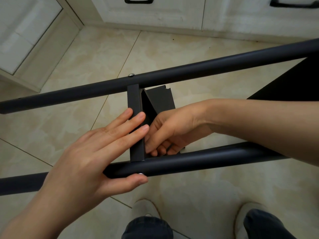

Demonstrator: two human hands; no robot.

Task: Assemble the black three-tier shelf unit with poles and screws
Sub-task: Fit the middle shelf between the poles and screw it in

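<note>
- Head view: the left hand [89,152] lays straight fingers across the folded lip of the black sheet-metal shelf panel [134,99], with its thumb hooked under the near black round metal pole [207,157] beside a small silver screw head [140,174].
- The right hand [172,128] reaches behind that lip with its fingers curled at the corner; I cannot tell what it holds, if anything.
- The panel stands on edge between the near pole and the far black round metal pole [189,71], which already carries a silver screw [131,75].
- Risk: if the thumb eases off, the near screw could back out and drop onto the beige tiled floor [86,66].
- Risk: the panel corner may slip off its hole, so the thread could cross.
- Risk: the lip's thin edge sits against the right fingers and could pinch them.
- Room: tight inside the corner, open above; white cabinet fronts [155,12] stand well beyond.
</note>
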